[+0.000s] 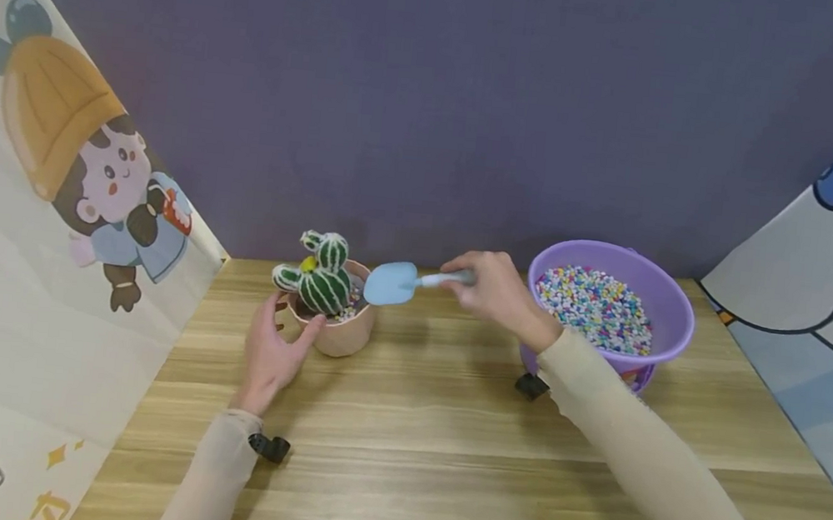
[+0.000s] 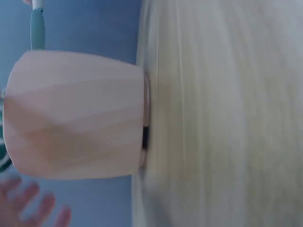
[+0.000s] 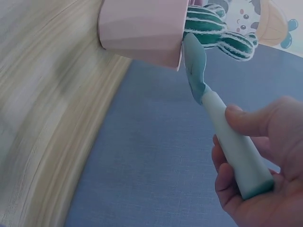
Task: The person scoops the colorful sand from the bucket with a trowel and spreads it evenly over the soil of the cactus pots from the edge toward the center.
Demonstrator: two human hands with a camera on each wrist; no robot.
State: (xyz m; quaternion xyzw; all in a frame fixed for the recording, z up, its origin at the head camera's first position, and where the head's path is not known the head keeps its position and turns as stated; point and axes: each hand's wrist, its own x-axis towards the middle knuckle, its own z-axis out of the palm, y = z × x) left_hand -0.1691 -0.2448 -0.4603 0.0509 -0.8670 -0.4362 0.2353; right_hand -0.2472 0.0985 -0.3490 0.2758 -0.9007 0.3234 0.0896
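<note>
A pink flowerpot (image 1: 344, 338) stands upright on the table with a knitted green cactus (image 1: 325, 289) in it and small beads around the base. My left hand (image 1: 273, 355) is spread at the pot's near left side; in the left wrist view its blurred fingertips (image 2: 45, 208) show beside the pot's rim end. With my right hand (image 1: 492, 292) I grip the white handle (image 3: 236, 144) of a small light-blue shovel (image 1: 390, 283). The shovel's blade reaches the pot's right rim, tilted, its back toward the right wrist camera. Any beads on the blade cannot be made out.
At the right a purple basin (image 1: 663, 317) holds many colourful beads (image 1: 596, 307), partly behind my right forearm. A dark blue-grey panel (image 1: 461, 114) rises behind the wooden table (image 1: 398, 451). Printed white sheets (image 1: 3, 254) flank it on both sides.
</note>
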